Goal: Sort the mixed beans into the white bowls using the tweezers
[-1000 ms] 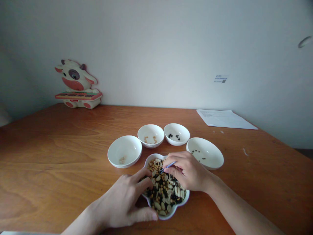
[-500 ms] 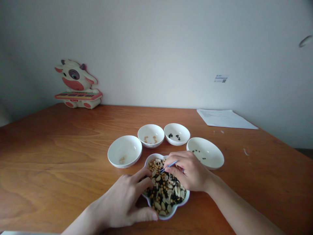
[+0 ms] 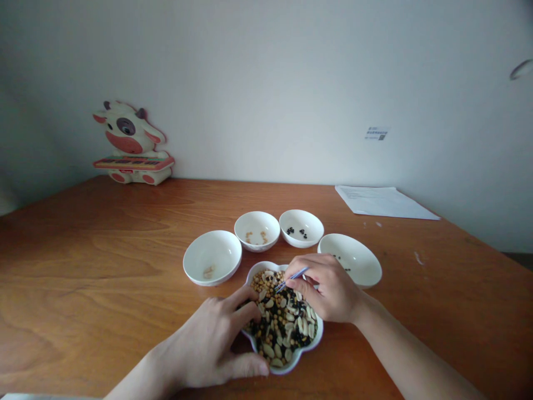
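Note:
A scalloped white dish (image 3: 305,350) sits close to me, filled with peanuts, yellow beans and dark beans. My left hand (image 3: 220,339) grips its left side, fingers bent over the rim and thumb along the front edge. Pinched in my right hand (image 3: 322,286) are bluish tweezers (image 3: 295,276), their tips down among the beans at the dish's upper part. I cannot make out whether the tips hold a bean. My right hand partly hides the dish's right edge and the front of the white bowl on the right (image 3: 366,264), which holds a few small dark beans.
Three more white bowls curve behind the dish: the left one (image 3: 197,255) has pale pieces, the middle one (image 3: 244,225) yellowish beans, another (image 3: 314,225) black beans. A cow-shaped toy keyboard (image 3: 133,150) stands at back left. Papers (image 3: 383,200) lie at back right.
My right hand has shifted slightly to the right with the tweezers, covering more of the right bowl. My left hand stays on the dish.

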`<state>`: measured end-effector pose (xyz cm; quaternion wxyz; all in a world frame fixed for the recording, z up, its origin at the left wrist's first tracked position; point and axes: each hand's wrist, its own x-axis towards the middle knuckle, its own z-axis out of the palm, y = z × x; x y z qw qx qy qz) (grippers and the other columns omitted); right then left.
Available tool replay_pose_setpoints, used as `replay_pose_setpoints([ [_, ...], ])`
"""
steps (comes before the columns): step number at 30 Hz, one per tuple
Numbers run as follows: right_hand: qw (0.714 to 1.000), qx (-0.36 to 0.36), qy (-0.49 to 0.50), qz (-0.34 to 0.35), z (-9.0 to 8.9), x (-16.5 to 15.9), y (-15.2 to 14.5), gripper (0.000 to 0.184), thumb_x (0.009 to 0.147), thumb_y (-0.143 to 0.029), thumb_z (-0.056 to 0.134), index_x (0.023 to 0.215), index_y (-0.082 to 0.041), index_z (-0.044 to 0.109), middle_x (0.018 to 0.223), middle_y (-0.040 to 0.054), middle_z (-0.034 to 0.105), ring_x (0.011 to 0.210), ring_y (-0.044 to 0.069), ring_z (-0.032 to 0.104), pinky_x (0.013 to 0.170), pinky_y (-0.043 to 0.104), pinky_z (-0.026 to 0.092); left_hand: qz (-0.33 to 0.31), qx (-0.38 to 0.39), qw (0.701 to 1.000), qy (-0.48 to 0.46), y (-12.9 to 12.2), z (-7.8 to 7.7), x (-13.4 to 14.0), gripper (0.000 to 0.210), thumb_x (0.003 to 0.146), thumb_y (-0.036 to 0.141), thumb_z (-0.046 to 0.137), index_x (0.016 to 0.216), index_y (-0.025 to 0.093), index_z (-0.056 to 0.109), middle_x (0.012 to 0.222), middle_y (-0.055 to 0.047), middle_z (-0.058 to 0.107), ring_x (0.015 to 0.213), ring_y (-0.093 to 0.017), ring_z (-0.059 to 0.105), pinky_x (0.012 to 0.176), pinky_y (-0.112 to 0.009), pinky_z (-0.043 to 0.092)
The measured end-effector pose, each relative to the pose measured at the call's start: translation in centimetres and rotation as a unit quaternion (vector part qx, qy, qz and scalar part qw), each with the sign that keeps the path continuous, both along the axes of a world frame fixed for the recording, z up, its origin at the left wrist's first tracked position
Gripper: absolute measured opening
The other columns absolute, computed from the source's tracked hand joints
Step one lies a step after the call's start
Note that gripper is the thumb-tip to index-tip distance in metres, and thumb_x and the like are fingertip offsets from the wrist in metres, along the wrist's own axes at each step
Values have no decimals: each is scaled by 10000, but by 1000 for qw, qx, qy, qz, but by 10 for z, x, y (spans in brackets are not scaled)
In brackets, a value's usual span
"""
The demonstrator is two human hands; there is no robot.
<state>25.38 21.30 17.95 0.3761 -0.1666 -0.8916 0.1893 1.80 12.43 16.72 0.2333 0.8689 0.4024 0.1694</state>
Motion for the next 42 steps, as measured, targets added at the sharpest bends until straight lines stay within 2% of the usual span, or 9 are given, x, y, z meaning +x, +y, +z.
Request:
replay_pose_setpoints([
  [16, 999, 12, 5, -30, 2, 2, 2, 139, 890, -124, 571, 766, -166, 618, 703, 3, 688, 630, 122, 626, 619, 239, 450, 0, -1, 1000, 6, 0, 1, -1, 513, 910, 684, 520, 1064, 201, 597, 1078, -95, 607, 881, -261, 651, 785, -368, 555],
  [26, 989, 38, -8, -139, 17, 27, 8, 192, 931, -200, 556, 758, -164, 630, 705, 26, 676, 615, 143, 603, 598, 269, 431, 1, -3, 1000, 4, -2, -4, -6, 497, 908, 672, 537, 1056, 201, 593, 1083, -93, 601, 874, -253, 650, 785, -362, 558],
  [34, 996, -7, -38, -85, 11, 14, 2, 159, 911, -168, 554, 769, -168, 624, 692, 4, 653, 599, 121, 571, 580, 249, 413, -1, -7, 1000, 4, 0, -5, -3, 513, 905, 679, 535, 1073, 199, 599, 1102, -96, 595, 889, -257, 647, 799, -369, 558],
  [42, 996, -11, -32, -80, 4, 6, 3, 127, 935, -155, 554, 844, -171, 641, 771, 11, 691, 646, 119, 599, 603, 249, 436, -4, -8, 1000, 8, 0, -3, -2, 509, 908, 667, 543, 1090, 194, 592, 1122, -102, 589, 910, -267, 651, 809, -386, 563],
])
